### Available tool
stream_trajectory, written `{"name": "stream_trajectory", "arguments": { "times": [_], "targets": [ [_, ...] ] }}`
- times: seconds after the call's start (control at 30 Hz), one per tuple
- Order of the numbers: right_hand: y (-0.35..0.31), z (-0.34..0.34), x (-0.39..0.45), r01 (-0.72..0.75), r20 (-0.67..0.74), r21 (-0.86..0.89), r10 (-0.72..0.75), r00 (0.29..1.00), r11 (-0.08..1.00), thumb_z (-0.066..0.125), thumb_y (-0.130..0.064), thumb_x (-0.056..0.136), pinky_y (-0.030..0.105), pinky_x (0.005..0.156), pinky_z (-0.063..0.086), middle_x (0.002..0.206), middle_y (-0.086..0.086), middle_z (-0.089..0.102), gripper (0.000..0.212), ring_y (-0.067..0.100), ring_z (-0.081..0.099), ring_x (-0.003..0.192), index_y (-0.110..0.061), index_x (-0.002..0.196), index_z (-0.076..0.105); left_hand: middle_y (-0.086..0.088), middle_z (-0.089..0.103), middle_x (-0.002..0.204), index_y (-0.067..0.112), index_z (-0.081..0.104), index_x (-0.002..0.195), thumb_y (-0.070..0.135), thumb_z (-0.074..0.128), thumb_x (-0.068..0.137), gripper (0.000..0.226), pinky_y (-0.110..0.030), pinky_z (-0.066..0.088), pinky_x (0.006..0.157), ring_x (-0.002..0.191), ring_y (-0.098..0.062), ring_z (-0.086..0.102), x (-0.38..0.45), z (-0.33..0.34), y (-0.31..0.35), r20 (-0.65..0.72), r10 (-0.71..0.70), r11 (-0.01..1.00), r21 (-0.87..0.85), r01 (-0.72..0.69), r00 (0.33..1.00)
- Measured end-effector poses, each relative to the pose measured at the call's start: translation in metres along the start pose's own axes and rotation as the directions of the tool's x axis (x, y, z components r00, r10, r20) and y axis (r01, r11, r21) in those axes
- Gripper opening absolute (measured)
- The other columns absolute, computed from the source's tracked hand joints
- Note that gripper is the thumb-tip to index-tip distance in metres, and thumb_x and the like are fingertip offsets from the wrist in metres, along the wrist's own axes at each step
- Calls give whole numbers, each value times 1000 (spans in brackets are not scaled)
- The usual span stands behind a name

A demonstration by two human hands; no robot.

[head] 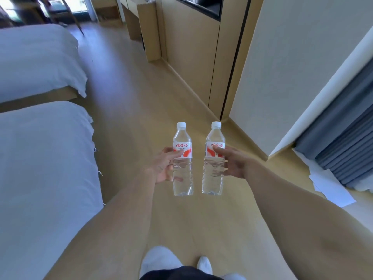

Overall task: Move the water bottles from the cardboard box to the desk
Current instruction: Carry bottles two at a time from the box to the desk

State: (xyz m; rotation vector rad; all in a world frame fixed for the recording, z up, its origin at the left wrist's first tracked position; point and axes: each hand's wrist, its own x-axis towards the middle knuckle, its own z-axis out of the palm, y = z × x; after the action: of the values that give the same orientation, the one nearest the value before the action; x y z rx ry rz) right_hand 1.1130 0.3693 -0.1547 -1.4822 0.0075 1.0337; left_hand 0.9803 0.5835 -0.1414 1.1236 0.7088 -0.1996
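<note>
Two clear water bottles with white caps and red-and-white labels are held upright in front of me, above the floor. My left hand (164, 166) grips the left bottle (182, 164) around its middle. My right hand (232, 164) grips the right bottle (214, 168) the same way. The two bottles are a little apart and do not touch. A wooden desk (131, 19) stands far ahead at the top of the view, beside a tall wooden panel. No cardboard box is in view.
Two beds with white covers (40, 158) run along the left. Wooden cabinets (191, 57) and a white wall (292, 67) line the right, with grey curtains (343, 142) and white paper sheets (331, 188) on the floor. A strip of wooden floor (141, 98) leads ahead.
</note>
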Motion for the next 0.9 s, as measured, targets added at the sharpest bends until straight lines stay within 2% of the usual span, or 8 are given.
{"name": "stream_trajectory", "arguments": {
  "times": [0.2, 0.3, 0.4, 0.53, 0.7, 0.77, 0.83, 0.9],
  "targets": [
    [-42, 4, 75, -54, 48, -52, 57, 997, 997, 84, -41, 64, 61, 94, 51, 103, 9, 73, 54, 33, 68, 100, -18, 111, 70, 3, 33, 57, 10, 64, 127, 26, 84, 81, 52, -75, 47, 89, 74, -24, 41, 62, -14, 41, -73, -32, 996, -85, 26, 997],
    [-65, 14, 119, -74, 54, -83, 79, 995, 994, 86, -40, 63, 62, 94, 51, 100, 9, 73, 52, 33, 68, 97, -17, 107, 71, 3, 24, 60, 10, 66, 125, 30, 85, 80, 52, -72, 33, 104, 71, -22, 37, 100, -35, 65, -110, -33, 995, -101, 22, 993],
    [-96, 25, 168, -89, 62, -125, 97, 993, 988, 87, -40, 62, 59, 91, 54, 102, 10, 72, 55, 32, 68, 97, -16, 109, 71, 3, 23, 61, 12, 71, 116, 32, 87, 76, 48, -72, 35, 102, 55, -16, 29, 145, -61, 96, -125, -30, 994, -108, 16, 992],
    [-147, 50, 239, -126, 55, -153, 136, 989, 980, 85, -40, 62, 46, 78, 59, 102, 9, 70, 54, 27, 67, 92, -15, 109, 70, 3, 21, 62, 18, 75, 103, 38, 94, 61, 50, -71, 32, 103, 62, -19, 33, 204, -105, 147, -73, -18, 994, -109, 10, 997],
    [-205, 90, 320, -136, 64, -161, 148, 987, 978, 82, -39, 66, 54, 92, 55, 101, 10, 68, 52, 29, 63, 95, -14, 109, 67, 4, 23, 63, 20, 77, 101, 40, 93, 62, 47, -70, 40, 99, 59, -17, 29, 265, -159, 216, -75, -28, 995, -98, 20, 997],
    [-227, 105, 346, -145, 52, -169, 156, 986, 975, 81, -37, 71, 56, 95, 53, 97, 9, 68, 44, 27, 63, 91, -13, 106, 67, 4, 26, 63, 21, 77, 99, 40, 91, 68, 38, -57, 55, 82, 52, -15, 29, 284, -175, 240, -109, -34, 999, -47, 29, 993],
    [-247, 117, 374, -140, 75, -186, 156, 985, 973, 79, -35, 78, 58, 97, 51, 92, 8, 70, 33, 26, 64, 86, -14, 102, 68, 4, 30, 60, 22, 75, 97, 39, 89, 73, 33, -44, 54, 69, 47, -14, 32, 300, -191, 267, -103, -26, 999, -35, 22, 994],
    [-268, 129, 406, -135, 87, -196, 154, 984, 971, 78, -35, 79, 58, 98, 50, 89, 7, 72, 33, 25, 66, 83, -14, 101, 68, 7, 45, 51, 17, 72, 108, 35, 86, 78, 37, -58, 53, 88, 41, -13, 45, 316, -206, 290, -102, -18, 997, -70, 11, 995]
  ]
}}
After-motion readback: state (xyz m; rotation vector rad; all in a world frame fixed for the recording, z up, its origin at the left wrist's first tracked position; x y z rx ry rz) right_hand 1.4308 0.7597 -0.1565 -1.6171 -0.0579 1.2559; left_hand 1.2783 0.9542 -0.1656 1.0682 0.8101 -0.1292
